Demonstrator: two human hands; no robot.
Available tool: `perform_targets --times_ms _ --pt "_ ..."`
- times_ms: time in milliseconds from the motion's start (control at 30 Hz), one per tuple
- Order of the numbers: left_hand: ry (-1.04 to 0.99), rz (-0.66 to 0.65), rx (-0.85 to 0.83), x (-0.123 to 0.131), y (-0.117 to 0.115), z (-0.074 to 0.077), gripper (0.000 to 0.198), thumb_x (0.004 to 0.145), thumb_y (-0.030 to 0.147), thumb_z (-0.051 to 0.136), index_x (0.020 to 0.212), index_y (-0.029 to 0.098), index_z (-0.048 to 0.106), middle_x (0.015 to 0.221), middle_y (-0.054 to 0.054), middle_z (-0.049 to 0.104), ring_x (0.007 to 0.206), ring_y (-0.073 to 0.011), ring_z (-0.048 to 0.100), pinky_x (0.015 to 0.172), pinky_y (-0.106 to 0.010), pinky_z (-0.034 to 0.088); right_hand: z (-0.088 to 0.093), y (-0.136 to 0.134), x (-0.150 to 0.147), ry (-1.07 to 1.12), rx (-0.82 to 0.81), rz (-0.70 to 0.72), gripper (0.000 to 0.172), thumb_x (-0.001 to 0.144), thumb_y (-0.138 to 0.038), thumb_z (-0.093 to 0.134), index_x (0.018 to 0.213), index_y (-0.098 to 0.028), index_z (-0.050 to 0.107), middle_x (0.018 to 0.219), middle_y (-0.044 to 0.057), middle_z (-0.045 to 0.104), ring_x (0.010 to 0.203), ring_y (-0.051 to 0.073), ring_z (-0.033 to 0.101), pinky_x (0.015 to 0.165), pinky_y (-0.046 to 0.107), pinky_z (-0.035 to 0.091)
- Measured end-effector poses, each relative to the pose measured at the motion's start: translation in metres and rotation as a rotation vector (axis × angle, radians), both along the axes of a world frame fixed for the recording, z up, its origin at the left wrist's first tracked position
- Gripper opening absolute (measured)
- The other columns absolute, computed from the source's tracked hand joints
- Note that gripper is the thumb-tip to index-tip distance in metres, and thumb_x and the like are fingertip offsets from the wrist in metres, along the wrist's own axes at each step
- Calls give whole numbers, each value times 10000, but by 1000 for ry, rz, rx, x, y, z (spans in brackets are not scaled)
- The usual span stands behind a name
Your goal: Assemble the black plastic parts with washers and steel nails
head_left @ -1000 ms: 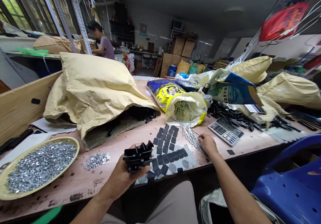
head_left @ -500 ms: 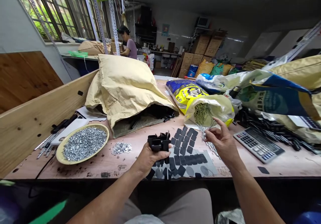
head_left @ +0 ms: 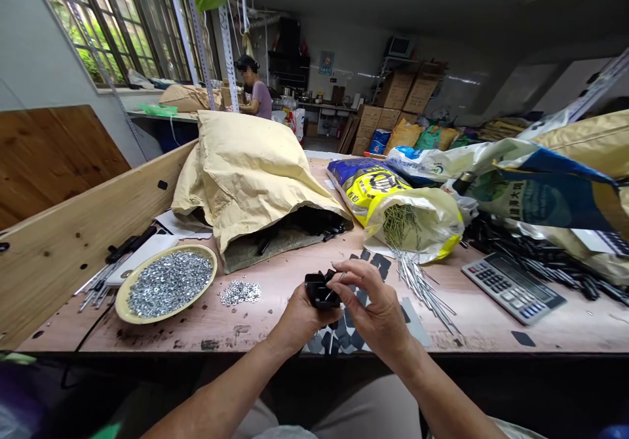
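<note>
Over the front of the table, my left hand (head_left: 299, 314) is wrapped round several black plastic parts (head_left: 320, 291) with open, box-like ends. My right hand (head_left: 369, 301) is at those parts, thumb and index finger pinched on a thin metal rod (head_left: 332, 279); most of the rod is hidden by the fingers. Below both hands lie flat dark pads (head_left: 351, 337) on a grey sheet (head_left: 417, 321), partly covered by my hands. Just beyond my right hand, loose metal rods (head_left: 422, 285) spill from a yellow-and-white bag (head_left: 437, 213).
To the left stand a bowl (head_left: 215, 275) of small metal washers and a little washer pile (head_left: 240, 292). A large paper sack (head_left: 260, 164) holds black parts. On the right are a calculator (head_left: 514, 288) and black rods (head_left: 540, 255). A person (head_left: 258, 92) works in the background.
My right hand has moved left from the rods at the bag's mouth to the black plastic parts in my left hand. The rods by the bag are now more spread out.
</note>
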State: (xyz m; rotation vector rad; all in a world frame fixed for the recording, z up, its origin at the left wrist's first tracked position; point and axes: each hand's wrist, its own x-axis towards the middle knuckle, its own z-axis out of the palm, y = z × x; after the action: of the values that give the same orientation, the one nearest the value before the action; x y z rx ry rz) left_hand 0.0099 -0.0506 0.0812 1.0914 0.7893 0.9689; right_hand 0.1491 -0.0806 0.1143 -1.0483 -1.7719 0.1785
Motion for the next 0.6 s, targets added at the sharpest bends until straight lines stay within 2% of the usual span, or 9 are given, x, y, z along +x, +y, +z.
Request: perform_targets --times_ms 100,167,233,267,367,433,500,600 --pt "26 27 15 1 2 -5 375 494 153 842 833 153 680 750 25 666 704 -152 579 660 -250 465 2 -8 5 -128 17 42 226 940 -256 554 1163 -281 578 1081 39 690 1164 233 578 1055 480 393" --pt "53 26 41 -1 6 -6 365 504 193 859 830 152 699 787 -4 704 750 -186 618 702 -283 496 1 -12 17 -150 -30 62 318 939 -367 549 1241 -266 562 1213 65 644 1257 252 500 1073 474 379" --pt "62 29 34 -8 13 -4 376 553 237 854 894 150 722 867 -50 740 817 -225 656 765 -334 521 -8 -9 41 -96 -117 0 395 943 -428 517 1298 -254 534 1262 77 619 1236 243 514 1050 447 411" --pt "47 43 14 -11 18 -2 399 574 249 851 939 150 724 920 -71 749 859 -243 669 797 -358 527 -15 -6 59 -66 -174 -85 389 944 -434 505 1289 -258 543 1239 70 633 1193 230 547 1021 421 440" --pt "-17 243 34 -20 27 2 436 570 269 861 966 153 721 972 -89 756 908 -266 687 823 -379 541 -47 11 125 -33 -355 -480 357 918 -436 498 1199 -245 607 1122 53 691 1040 204 630 912 347 501" --pt "18 234 70 -22 30 3 429 545 260 876 931 150 725 937 -89 766 889 -269 699 815 -379 554 -69 24 171 -26 -416 -685 370 909 -402 458 1148 -183 634 1076 100 703 960 229 652 870 370 505" --pt "40 196 105 -24 31 2 427 537 261 882 919 154 724 920 -83 771 877 -272 707 800 -381 568 -87 35 208 -43 -465 -810 365 887 -358 446 1094 -147 660 1029 130 710 899 251 655 850 396 490" --pt "3 294 149 -27 36 1 436 552 275 875 941 158 716 961 -82 768 924 -286 704 800 -387 577 -105 47 243 -121 -553 -903 310 846 -312 488 1018 -162 699 987 109 718 891 248 645 838 367 463"
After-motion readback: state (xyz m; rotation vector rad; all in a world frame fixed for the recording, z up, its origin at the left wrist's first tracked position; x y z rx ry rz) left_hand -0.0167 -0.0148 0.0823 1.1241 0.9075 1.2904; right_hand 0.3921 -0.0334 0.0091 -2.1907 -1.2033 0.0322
